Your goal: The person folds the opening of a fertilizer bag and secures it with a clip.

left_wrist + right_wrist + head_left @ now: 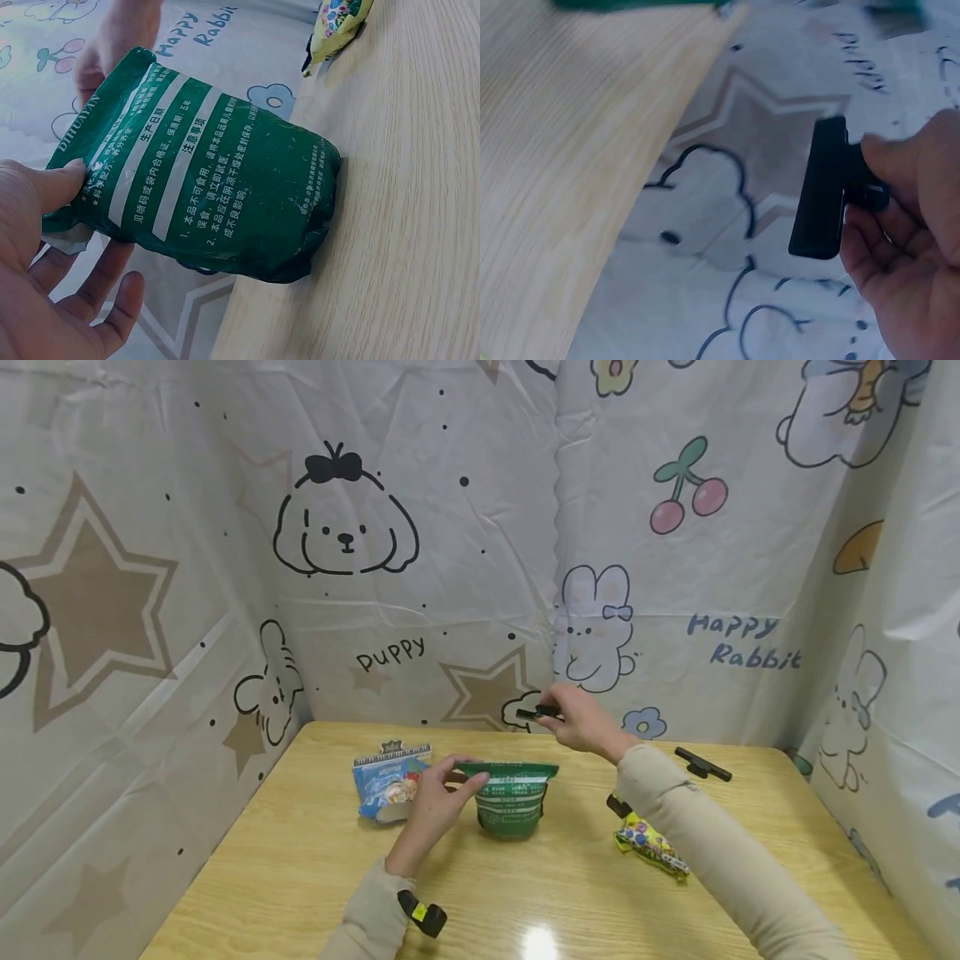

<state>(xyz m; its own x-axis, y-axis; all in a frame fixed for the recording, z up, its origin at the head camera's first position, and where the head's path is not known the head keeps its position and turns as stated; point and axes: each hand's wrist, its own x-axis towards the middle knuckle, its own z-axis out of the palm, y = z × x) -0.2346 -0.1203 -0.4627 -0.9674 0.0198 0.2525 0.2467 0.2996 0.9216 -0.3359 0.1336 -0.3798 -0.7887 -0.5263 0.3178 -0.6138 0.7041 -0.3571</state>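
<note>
A green bag (510, 806) with white stripes and printed text stands upright on the table. My left hand (442, 797) pinches its top left corner, thumb on the near face, as the left wrist view shows with the bag (217, 172) close up. Above and behind the bag, to its right, my right hand (581, 718) pinches a black bag clip (825, 187) by its handles. The clip is apart from the bag. In the right wrist view the clip's long bar faces away from the fingers (889, 161).
Left of the green bag lies a blue snack bag (386, 789) with a piano-key patterned clip (392, 753) along its top. Under the right forearm is a yellow patterned bag (648, 846) with a black clip (618, 805). Another black clip (702, 764) lies at the back right.
</note>
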